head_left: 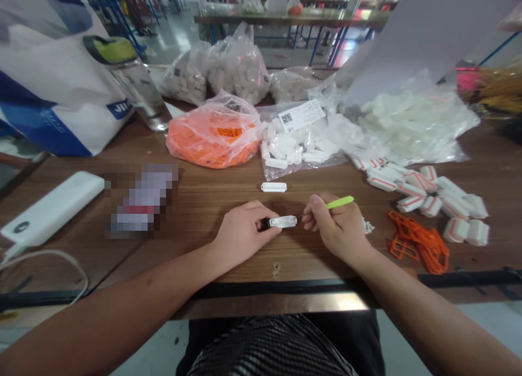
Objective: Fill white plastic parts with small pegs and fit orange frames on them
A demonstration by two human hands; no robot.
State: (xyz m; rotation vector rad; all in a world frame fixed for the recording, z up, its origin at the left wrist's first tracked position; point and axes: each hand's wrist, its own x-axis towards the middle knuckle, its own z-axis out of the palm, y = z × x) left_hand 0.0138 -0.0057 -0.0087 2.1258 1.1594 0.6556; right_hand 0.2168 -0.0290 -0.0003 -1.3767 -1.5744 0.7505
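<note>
My left hand (pixel 242 232) pinches a small white plastic piece (pixel 283 221) flat on the wooden table (pixel 204 202). My right hand (pixel 332 226) is closed around a thin tool with a lime-green handle (pixel 340 202), its tip pointing at the right end of the white piece. A second white piece (pixel 273 187) lies loose just beyond, untouched.
An orange bag of parts (pixel 214 134) and a clear bag of white parts (pixel 297 145) sit behind my hands. Finished white-and-orange pieces (pixel 432 199) and orange frames (pixel 420 245) lie at right. A white power bank (pixel 51 210) and a bottle (pixel 138 87) are at left.
</note>
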